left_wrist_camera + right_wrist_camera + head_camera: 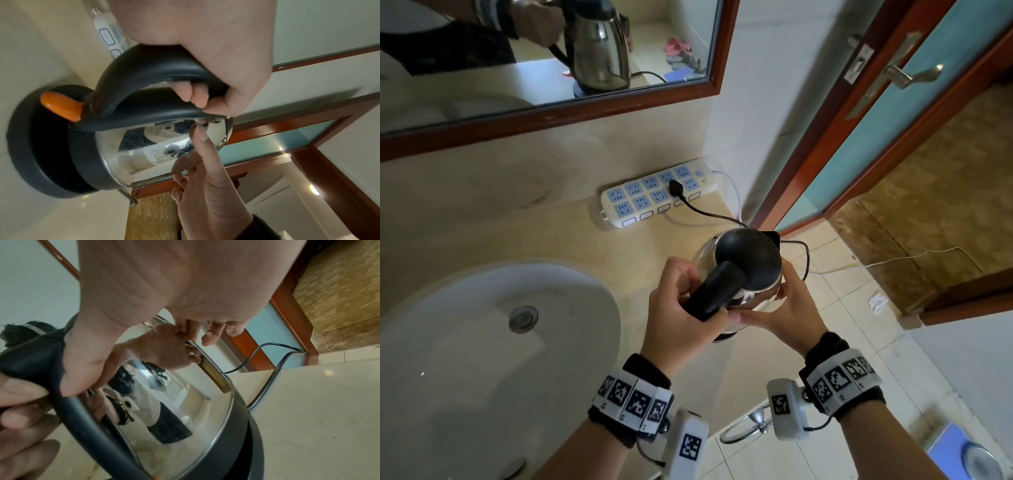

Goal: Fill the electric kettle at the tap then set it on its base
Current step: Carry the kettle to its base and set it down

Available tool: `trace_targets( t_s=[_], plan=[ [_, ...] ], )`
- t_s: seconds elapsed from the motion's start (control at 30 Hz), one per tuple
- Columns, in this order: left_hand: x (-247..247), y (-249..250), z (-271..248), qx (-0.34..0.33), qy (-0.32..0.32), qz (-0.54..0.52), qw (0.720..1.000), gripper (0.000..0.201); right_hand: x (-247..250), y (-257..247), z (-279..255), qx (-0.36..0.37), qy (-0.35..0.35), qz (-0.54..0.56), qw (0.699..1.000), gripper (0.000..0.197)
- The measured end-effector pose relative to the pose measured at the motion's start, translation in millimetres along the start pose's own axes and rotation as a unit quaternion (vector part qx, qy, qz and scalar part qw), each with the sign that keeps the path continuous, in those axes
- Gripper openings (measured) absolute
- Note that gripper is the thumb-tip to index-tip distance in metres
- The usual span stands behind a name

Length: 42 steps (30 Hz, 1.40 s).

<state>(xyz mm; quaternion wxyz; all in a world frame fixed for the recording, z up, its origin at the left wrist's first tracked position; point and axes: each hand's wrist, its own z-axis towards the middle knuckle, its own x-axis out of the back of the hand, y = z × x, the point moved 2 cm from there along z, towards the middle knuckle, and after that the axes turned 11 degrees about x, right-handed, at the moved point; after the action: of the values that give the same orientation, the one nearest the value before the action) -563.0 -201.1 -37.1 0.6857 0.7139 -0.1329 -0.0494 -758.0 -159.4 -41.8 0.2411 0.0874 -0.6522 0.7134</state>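
A steel electric kettle (750, 253) with a black lid stands on its round black base (26, 146) near the counter's right edge. My left hand (674, 308) grips the black handle (148, 65), fingers wrapped under it. My right hand (784, 308) cups the shiny kettle body (144, 154) from the right. Its thumb lies along the near side and its fingers curve round the far side. An orange switch (61, 107) sticks out below the handle. The right wrist view shows the kettle (174, 402), the base (252, 443) and the black cord (267, 386). No tap is in view.
A white basin (465, 342) is set in the counter to the left. A power strip (657, 195) lies against the wall, with the kettle's black plug in it. A mirror (517, 68) hangs above. An open door (893, 120) and tiled floor are to the right.
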Motion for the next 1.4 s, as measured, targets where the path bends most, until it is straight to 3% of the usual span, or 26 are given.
trace_targets(
  t_s=[0.13,0.37,0.6,0.7,0.77,0.83,0.97,1.17,1.3,1.4],
  plan=[
    [-3.7,-7.2,-8.7,0.036,0.037,-0.025,0.998,0.053,-1.8,2.4,-0.8,0.009,0.001,-0.017,1.000,0.089],
    [-6.1,-19.2,-22.1,0.032,0.082,-0.030,0.996,0.054,-7.0,2.3,-4.8,0.024,-0.036,-0.036,0.998,0.101],
    [-6.7,-28.9,-23.9,0.014,0.086,-0.004,0.996,0.049,-9.0,15.6,-5.1,0.008,-0.047,0.000,0.999,0.106],
    [-4.1,-30.8,-26.1,0.003,0.072,0.011,0.997,0.039,-7.1,10.8,-6.6,-0.012,-0.077,0.028,0.997,0.095],
    [-0.6,-33.9,-24.3,0.005,0.063,0.024,0.998,0.034,-4.8,4.5,-7.3,-0.065,-0.086,0.065,0.992,0.063],
    [3.1,-35.4,-21.1,0.013,0.050,0.037,0.998,0.034,-4.2,-5.5,-5.6,-0.124,-0.045,0.130,0.983,0.027],
    [8.6,-35.5,-17.4,0.024,0.016,0.072,0.997,0.031,-8.4,-13.9,0.1,-0.165,0.040,0.129,0.977,0.038],
    [10.7,-35.7,-18.0,0.070,-0.004,0.122,0.990,0.034,-6.2,-13.0,6.4,-0.206,0.072,0.094,0.971,0.040],
    [17.7,-40.6,-21.8,0.084,-0.025,0.110,0.990,0.039,-6.3,-30.9,8.3,-0.180,0.065,0.091,0.977,0.026],
    [32.7,-53.9,-28.9,0.106,-0.035,0.105,0.988,0.052,-12.8,-34.8,-1.0,-0.128,0.078,0.014,0.989,0.045]
  ],
)
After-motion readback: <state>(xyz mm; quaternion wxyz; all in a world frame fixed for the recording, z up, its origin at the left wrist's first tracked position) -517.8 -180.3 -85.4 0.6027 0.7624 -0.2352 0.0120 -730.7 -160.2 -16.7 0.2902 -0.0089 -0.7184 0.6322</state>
